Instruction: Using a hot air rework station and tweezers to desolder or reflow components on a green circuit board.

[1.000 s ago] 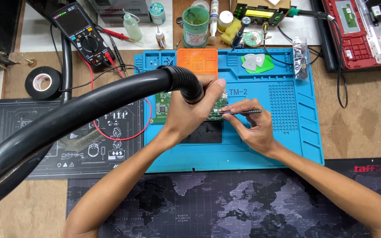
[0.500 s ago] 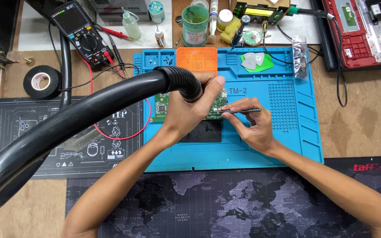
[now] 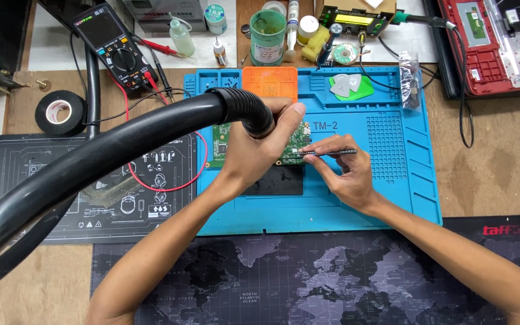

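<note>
Under both hands lay the blue work mat [image 3: 404, 180]. The black hose [image 3: 121, 150] curved in from the left; left hand [image 3: 260, 150] wrapped around its nozzle end. Beneath that hand sat the green circuit board [image 3: 222, 141]. Right hand [image 3: 344, 174] pinched thin tweezers [image 3: 332, 153], tips at the board's right edge.

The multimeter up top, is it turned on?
Cannot tell. The multimeter has a dark, blank-looking screen, but its dial position is too small to read.
</note>
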